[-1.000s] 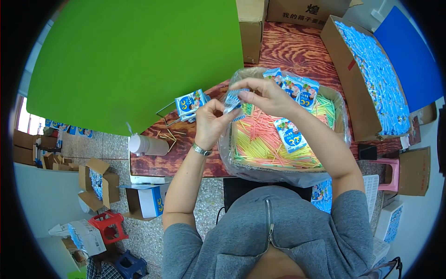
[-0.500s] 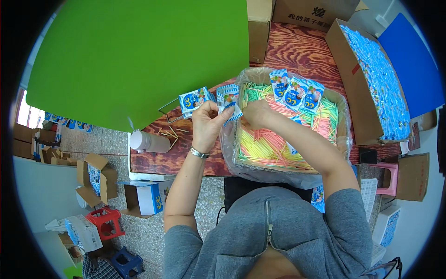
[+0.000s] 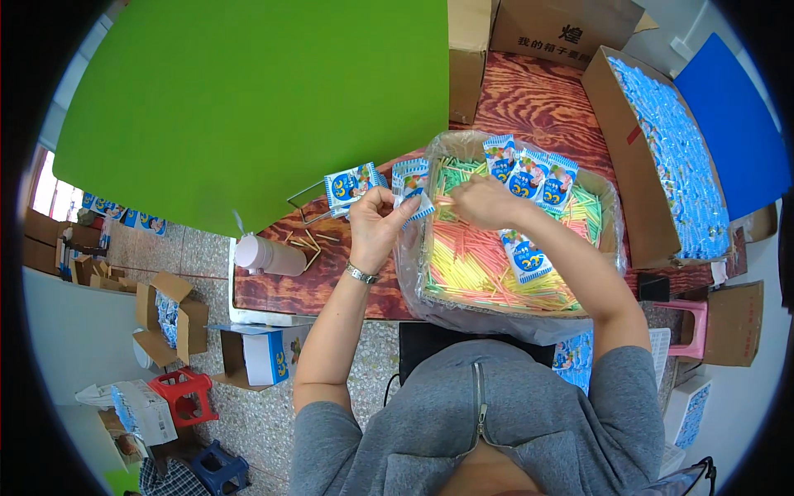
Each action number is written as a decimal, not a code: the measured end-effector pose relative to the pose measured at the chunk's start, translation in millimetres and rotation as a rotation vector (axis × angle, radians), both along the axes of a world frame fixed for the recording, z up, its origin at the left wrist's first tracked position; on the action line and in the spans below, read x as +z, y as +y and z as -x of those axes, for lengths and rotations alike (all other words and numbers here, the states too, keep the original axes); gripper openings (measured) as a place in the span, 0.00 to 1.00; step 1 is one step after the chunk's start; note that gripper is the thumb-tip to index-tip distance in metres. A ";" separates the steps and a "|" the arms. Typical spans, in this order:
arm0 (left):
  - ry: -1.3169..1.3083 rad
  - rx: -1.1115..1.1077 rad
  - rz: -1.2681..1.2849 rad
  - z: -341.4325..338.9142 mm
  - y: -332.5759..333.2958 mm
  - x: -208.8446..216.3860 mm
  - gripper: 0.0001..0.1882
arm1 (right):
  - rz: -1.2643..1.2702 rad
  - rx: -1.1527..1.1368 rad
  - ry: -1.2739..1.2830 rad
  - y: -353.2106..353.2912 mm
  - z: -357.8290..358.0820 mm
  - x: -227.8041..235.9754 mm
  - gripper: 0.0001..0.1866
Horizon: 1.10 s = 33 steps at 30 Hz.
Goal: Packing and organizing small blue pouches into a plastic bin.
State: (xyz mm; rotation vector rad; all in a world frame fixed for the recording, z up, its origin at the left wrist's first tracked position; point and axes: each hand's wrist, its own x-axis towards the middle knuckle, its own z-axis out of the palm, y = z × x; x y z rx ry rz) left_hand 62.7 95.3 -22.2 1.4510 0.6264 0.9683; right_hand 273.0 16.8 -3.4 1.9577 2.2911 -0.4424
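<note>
My left hand (image 3: 376, 231) pinches a small blue-and-white packet (image 3: 412, 177) by its lower end at the left edge of a plastic-lined box. Behind those fingers another packet (image 3: 351, 185) rests against a wire stand (image 3: 304, 202). My right hand (image 3: 486, 203) is over the box, its fingers curled together just right of the held packet; what they grip is hidden. Thin pink, yellow and green sticks (image 3: 463, 256) fill the box. Several more packets (image 3: 529, 178) lie on them beyond my right hand, and one packet (image 3: 524, 256) lies beside my right forearm.
A large green board (image 3: 248, 107) covers the far left. Left of the box stand a pale bottle (image 3: 270, 255) and some loose sticks (image 3: 308, 246). On the right, a long carton (image 3: 620, 157) holds many blue packets. Cartons (image 3: 562, 29) stand at the back of the wood-patterned table (image 3: 529, 95).
My right hand has moved slightly right, away from the held packet, and the packet beside my forearm shows more fully. My left hand keeps its pinch. The whole view has shifted a little.
</note>
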 end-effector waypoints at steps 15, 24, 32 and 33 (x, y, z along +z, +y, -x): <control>0.333 0.157 -0.516 -17.9 -14.4 -1.4 0.17 | -0.221 0.000 0.198 -18.5 -6.6 123.2 0.12; 0.351 0.152 -0.653 -15.5 -15.9 5.8 0.14 | 0.003 0.166 -0.127 -3.7 -1.2 145.2 0.09; 0.387 0.149 -0.653 -9.4 -14.4 2.4 0.13 | 0.061 0.071 -0.106 -1.4 8.5 165.0 0.13; 0.396 0.140 -0.608 -8.5 -14.5 1.8 0.13 | 0.060 0.074 -0.106 -1.8 8.0 162.1 0.13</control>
